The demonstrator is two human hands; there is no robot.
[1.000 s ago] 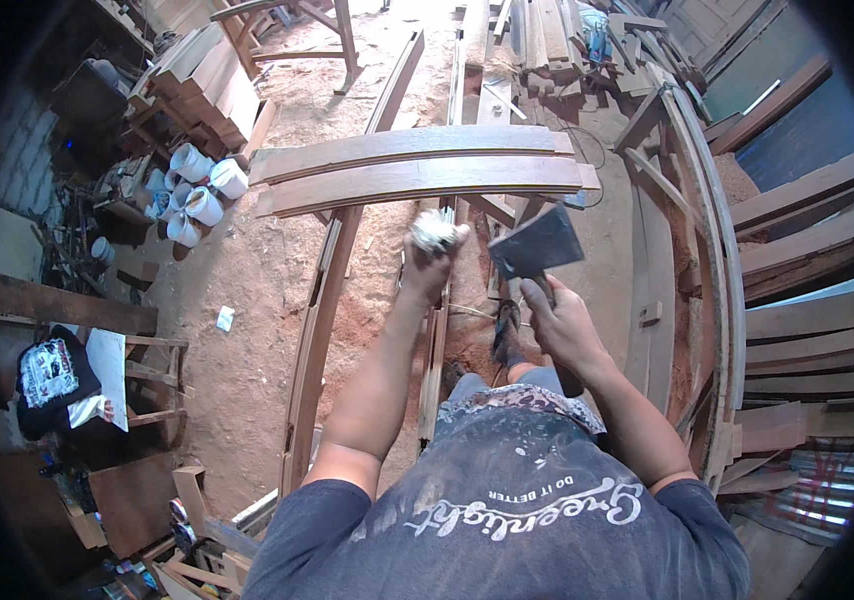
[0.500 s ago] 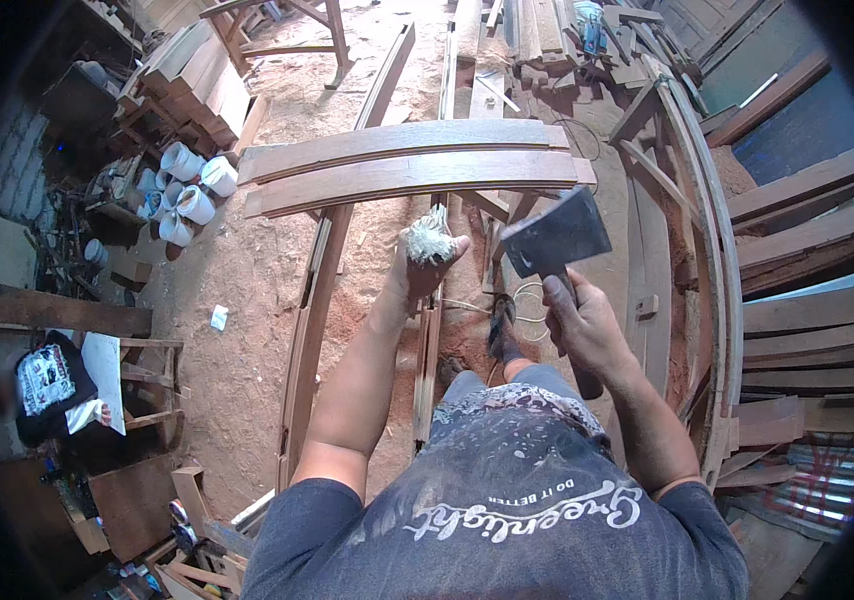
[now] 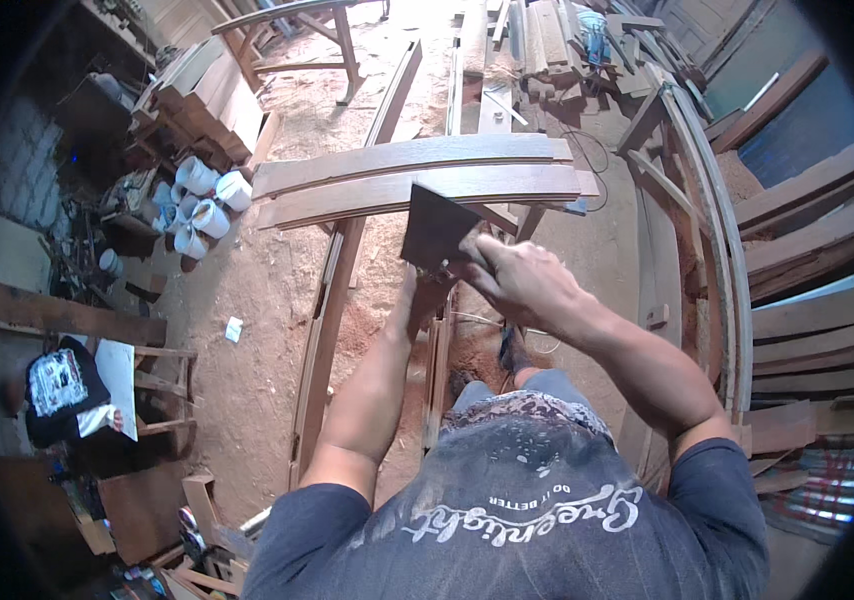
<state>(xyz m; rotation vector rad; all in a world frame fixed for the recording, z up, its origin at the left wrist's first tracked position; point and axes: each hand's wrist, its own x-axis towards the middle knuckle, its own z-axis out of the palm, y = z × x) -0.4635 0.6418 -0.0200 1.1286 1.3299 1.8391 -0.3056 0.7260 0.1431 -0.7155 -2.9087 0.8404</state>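
Note:
My right hand (image 3: 525, 282) grips the handle of a wide metal scraper (image 3: 429, 222), whose dark flat blade is over my left hand (image 3: 423, 287). My left hand is raised below the front board, mostly hidden by the blade and my right hand; only a small bit of the whitish lump (image 3: 444, 267) it holds shows there. Two long wooden boards with stepped edges, a rear one (image 3: 417, 152) and a front one (image 3: 417, 190), lie crosswise just beyond my hands, over lengthwise timber rails (image 3: 337, 275).
White buckets (image 3: 210, 215) cluster at left beside stacked boards (image 3: 222, 100). A dark garment (image 3: 57, 390) lies lower left. Curved timber frames (image 3: 722, 300) and boards (image 3: 812, 325) fill the right. A wooden stand (image 3: 342, 45) and timber piles (image 3: 547, 40) are at the back; cords (image 3: 597, 145) trail on the floor.
My right hand has swung the scraper leftward and turned it, bringing the blade over my left hand, so the whitish lump that showed clearly earlier is now largely covered.

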